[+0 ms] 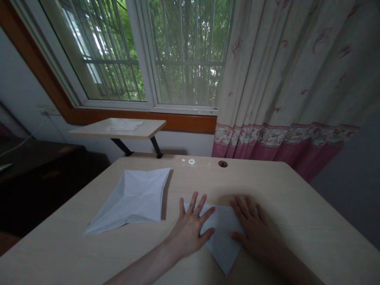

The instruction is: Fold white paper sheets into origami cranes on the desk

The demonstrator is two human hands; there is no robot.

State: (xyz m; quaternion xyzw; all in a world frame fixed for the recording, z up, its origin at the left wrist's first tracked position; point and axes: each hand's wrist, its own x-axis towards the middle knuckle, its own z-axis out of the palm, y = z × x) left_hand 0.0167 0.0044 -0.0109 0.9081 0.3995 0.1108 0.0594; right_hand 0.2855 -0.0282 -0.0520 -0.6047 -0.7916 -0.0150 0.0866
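A white sheet of paper (223, 241), folded to a point toward me, lies on the light wooden desk (297, 221). My left hand (191, 225) rests flat on its left part, fingers spread. My right hand (252, 227) lies flat on its right part, fingers stretched out. Both hands press on the paper and hold nothing. To the left lies a larger creased white paper (135, 198), apart from both hands.
A small raised shelf (118, 128) with a white sheet on it stands at the desk's far left. A cable hole (222, 163) sits near the far edge. Behind are a barred window (154, 51), a floral curtain (297, 79) and dark furniture (38, 170) at left.
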